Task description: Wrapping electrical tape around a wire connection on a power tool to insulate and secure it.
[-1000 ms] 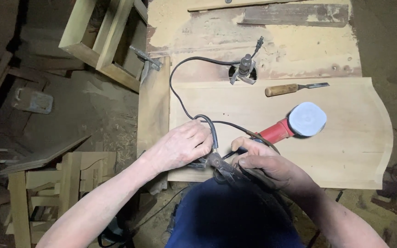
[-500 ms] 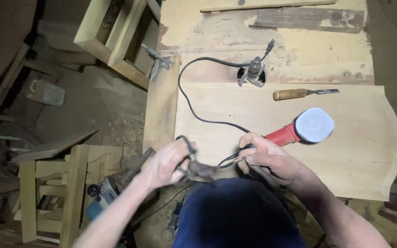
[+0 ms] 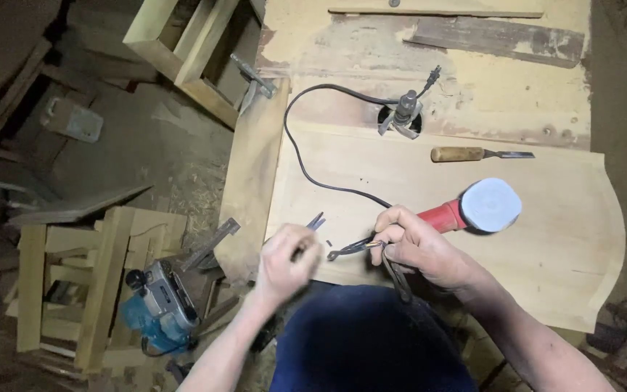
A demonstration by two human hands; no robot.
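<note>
Dusty wood is lying all around this dim workshop, and a big pale wooden board with curvy edges (image 3: 429, 218) is sitting flat right in front of the person.

Closest to the person, at the near edge of the board, the left hand (image 3: 288, 263) is closing around a small dark tool with thin tips (image 3: 316, 221); I cannot tell what kind it is. Just right of it, the right hand (image 3: 419, 250) is pinching the thin black power cord (image 3: 306, 170), near its bare end. The cord looks soft and bendy and light, so pinching it close to the end seems best.

A bit farther on the board, the red sander with a round grey pad (image 3: 473, 209) is resting. It looks heavy and hard; its red body seems the place to grab.

Beyond that, a chisel with a wooden handle (image 3: 473, 154) is lying on the board.

Left of the board, down low, a blue power planer (image 3: 157, 305) is sitting among wooden frames.
</note>
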